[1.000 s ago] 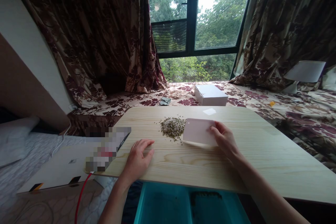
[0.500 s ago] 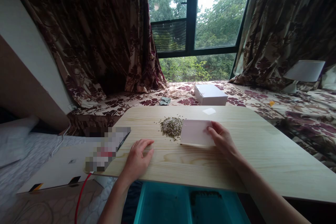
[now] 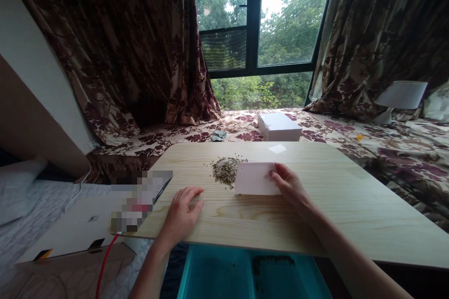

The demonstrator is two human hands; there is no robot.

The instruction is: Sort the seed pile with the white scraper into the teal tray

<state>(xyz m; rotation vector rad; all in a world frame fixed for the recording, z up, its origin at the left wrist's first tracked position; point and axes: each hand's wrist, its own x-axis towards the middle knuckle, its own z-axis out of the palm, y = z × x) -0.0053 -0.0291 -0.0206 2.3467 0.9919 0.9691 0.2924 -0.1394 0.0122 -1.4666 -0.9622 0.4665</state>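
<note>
A white rectangular card (image 3: 255, 179) is pinched at its right end by my right hand (image 3: 286, 183). The card's left edge meets a small heap of mixed grains (image 3: 224, 171), dark greenish and white, on the pale wooden table (image 3: 224, 224). Loose grains lie scattered around the heap. My left hand (image 3: 184, 210) rests on the table at the near left of the heap, fingers apart and curved, holding nothing.
Below the table's near edge is a teal two-part tray (image 3: 251, 271), with dark bits in its right compartment. A pixelated object (image 3: 140, 201) with a red cable (image 3: 105, 261) lies at the left. A white box (image 3: 279, 126) stands behind the table.
My right hand has shifted the card slightly left, further over the heap's right side. My left hand stays in place. The whole view has moved a little.
</note>
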